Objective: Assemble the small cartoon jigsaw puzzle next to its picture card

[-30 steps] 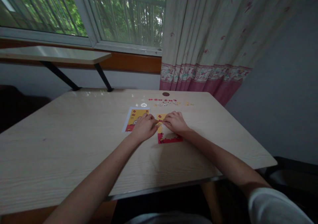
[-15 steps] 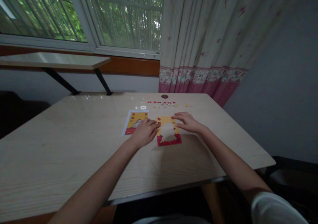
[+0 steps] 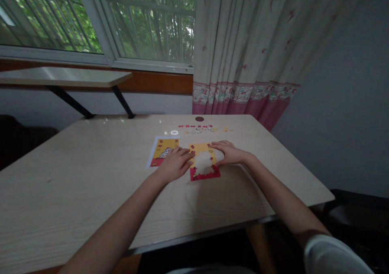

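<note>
A jigsaw puzzle (image 3: 205,176) lies flat on the table, its yellow and red border joined around a bare middle. My left hand (image 3: 175,163) rests at its left edge, fingers stretched out and apart, fingertips touching the border. On the opposite side my right hand (image 3: 230,152) has thumb and fingers spread along the right edge, the thumb low and the fingers near the top corner. Partly under my left hand is a picture sheet (image 3: 160,148) with a white animal figure on yellow and red. Neither hand grips anything that I can see.
Loose puzzle pieces (image 3: 194,132) lie in rows beyond the puzzle, red ones farthest back. A dark round disc (image 3: 199,119) is set near the table's far edge. A raised shelf (image 3: 67,76) on black legs stands at the back left, and a curtain (image 3: 243,63) hangs behind.
My right thumb has moved down along the puzzle's right edge, widening the spread from the fingers. My left hand stays at the left edge. The whole view has shifted slightly.
</note>
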Demonstrator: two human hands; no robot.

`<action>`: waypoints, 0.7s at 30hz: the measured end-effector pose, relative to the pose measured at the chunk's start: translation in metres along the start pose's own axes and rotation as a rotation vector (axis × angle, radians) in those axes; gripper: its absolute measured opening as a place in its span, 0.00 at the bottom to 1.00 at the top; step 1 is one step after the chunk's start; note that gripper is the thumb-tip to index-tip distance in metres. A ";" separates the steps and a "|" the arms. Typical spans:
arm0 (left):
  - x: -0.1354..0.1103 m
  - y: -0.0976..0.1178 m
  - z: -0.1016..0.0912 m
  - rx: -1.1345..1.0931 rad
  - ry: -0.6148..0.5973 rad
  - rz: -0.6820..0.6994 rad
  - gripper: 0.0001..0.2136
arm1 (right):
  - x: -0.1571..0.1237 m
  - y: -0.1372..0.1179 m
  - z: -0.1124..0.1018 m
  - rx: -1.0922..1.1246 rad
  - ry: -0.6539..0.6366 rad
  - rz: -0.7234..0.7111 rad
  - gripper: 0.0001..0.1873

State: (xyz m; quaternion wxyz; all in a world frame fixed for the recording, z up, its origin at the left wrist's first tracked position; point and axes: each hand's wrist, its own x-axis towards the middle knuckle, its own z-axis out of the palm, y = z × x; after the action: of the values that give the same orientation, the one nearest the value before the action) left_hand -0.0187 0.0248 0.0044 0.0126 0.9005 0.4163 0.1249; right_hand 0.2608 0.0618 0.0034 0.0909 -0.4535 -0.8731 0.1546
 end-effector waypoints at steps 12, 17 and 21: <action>0.002 0.004 0.000 0.080 -0.038 -0.011 0.17 | -0.001 -0.002 -0.003 0.000 -0.003 -0.009 0.47; 0.003 0.006 -0.002 0.118 -0.037 0.005 0.17 | -0.001 0.000 -0.002 -0.004 -0.006 -0.006 0.47; 0.001 0.007 -0.001 0.091 -0.019 -0.009 0.17 | -0.001 0.001 -0.001 -0.004 0.001 -0.013 0.48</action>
State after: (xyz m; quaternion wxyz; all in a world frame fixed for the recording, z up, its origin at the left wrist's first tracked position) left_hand -0.0132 0.0215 0.0065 -0.0238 0.8995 0.4254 0.0971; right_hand 0.2622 0.0622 0.0038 0.0916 -0.4480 -0.8762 0.1521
